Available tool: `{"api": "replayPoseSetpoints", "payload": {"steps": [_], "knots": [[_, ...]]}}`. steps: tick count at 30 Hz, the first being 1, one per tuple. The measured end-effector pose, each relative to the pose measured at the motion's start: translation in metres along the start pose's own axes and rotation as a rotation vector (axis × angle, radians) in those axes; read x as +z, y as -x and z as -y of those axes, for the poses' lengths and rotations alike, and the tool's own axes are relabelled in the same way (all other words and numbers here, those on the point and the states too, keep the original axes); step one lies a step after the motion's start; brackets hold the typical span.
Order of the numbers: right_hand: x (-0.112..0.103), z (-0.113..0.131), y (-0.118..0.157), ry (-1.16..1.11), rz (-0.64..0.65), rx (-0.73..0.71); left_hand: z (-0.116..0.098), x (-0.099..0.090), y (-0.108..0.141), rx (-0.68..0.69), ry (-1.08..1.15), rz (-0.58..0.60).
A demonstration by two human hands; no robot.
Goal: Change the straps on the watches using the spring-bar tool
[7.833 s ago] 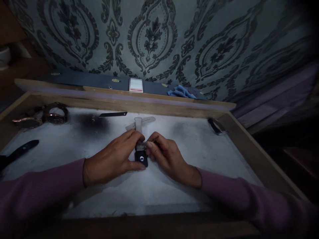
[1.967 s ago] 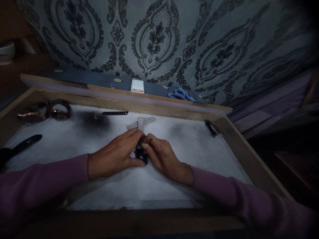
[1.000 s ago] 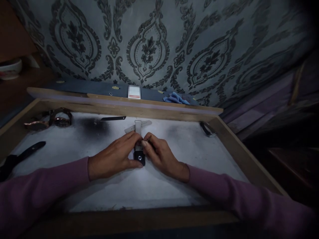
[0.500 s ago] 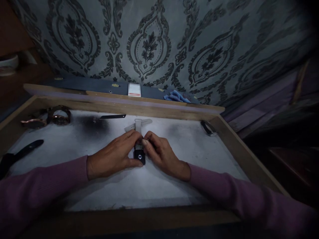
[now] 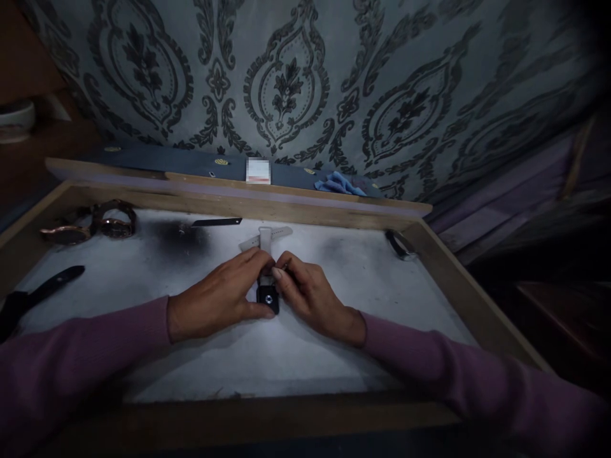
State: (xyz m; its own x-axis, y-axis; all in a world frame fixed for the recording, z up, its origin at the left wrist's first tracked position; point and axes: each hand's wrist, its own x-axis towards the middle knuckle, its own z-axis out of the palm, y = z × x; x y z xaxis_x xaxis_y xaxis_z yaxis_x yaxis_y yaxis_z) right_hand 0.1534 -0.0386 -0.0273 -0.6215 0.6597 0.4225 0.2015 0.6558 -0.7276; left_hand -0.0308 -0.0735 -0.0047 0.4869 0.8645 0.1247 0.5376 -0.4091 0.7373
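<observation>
Between both hands lies a smartwatch (image 5: 268, 299) with a black square case, its back facing up. A pale strap piece (image 5: 265, 240) with a buckle end runs away from it, and another pale strap piece (image 5: 281, 234) with holes lies crosswise beneath. My left hand (image 5: 224, 289) is closed around the watch from the left, thumb at the case's lower edge and fingers by the strap. My right hand (image 5: 310, 296) pinches at the joint of strap and case from the right. Whether a small tool sits in that pinch is hidden by the fingers.
The white-bottomed wooden tray (image 5: 305, 210) has raised edges. Inside are two wristwatches (image 5: 116, 228) at far left, a black strap (image 5: 57, 280), a black blade (image 5: 217, 222) and another watch (image 5: 401, 245) at right. Behind the rim lie a blue cloth (image 5: 340, 184) and a small white box (image 5: 258, 170).
Almost nothing differs. Both hands keep their grip at the watch, and the whole view has shifted very slightly.
</observation>
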Motion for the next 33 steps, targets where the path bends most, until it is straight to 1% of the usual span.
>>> {"api": "replayPoseSetpoints", "payload": {"steps": [5,11,18,27,33], "knots": [[-0.0005,0.0018,-0.0002,-0.008,-0.007,0.027,-0.0010,-0.0011,0.0003,-0.003,0.002,0.013],[-0.0011,0.0034,-0.0008,-0.016,-0.002,0.056,0.0003,-0.0006,0.0002,0.007,0.001,0.001],[-0.0010,0.0039,-0.0006,-0.014,-0.003,0.063,0.0002,-0.0001,0.0004,0.003,-0.003,0.004],[-0.0022,0.0047,-0.0038,-0.033,0.035,0.042,0.0013,-0.0007,-0.0001,0.020,-0.013,0.010],[-0.0003,0.0023,-0.0027,0.049,0.033,-0.059,-0.0003,-0.0012,0.0001,0.001,0.007,0.021]]}}
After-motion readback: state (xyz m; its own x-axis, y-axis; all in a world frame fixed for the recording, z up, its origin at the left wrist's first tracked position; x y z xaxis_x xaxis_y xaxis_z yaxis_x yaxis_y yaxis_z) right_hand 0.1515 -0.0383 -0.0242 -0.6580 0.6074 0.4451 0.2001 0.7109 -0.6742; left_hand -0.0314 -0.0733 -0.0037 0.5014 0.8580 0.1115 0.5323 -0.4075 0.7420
